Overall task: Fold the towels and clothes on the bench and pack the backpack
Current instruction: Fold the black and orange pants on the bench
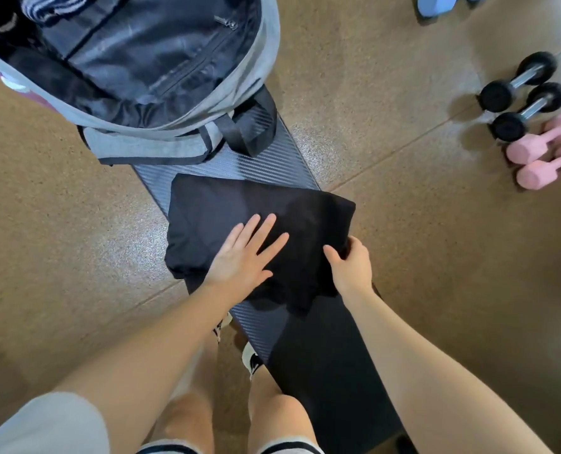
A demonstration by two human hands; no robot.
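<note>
— Where's the shirt [240,204]?
— On the bench [226,165], below the open backpack [161,139]. I see the left hand [243,253] flat on it — the right hand [351,267] pinches its right edge.

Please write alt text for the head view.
A left hand presses flat on a folded black garment on a bench while the right hand grips its edge. An open grey backpack sits beyond.

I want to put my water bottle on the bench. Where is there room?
One bare strip of bench lies between the backpack and the black garment. Another sits near your legs. The middle is crowded: left hand and right hand on the garment.
</note>
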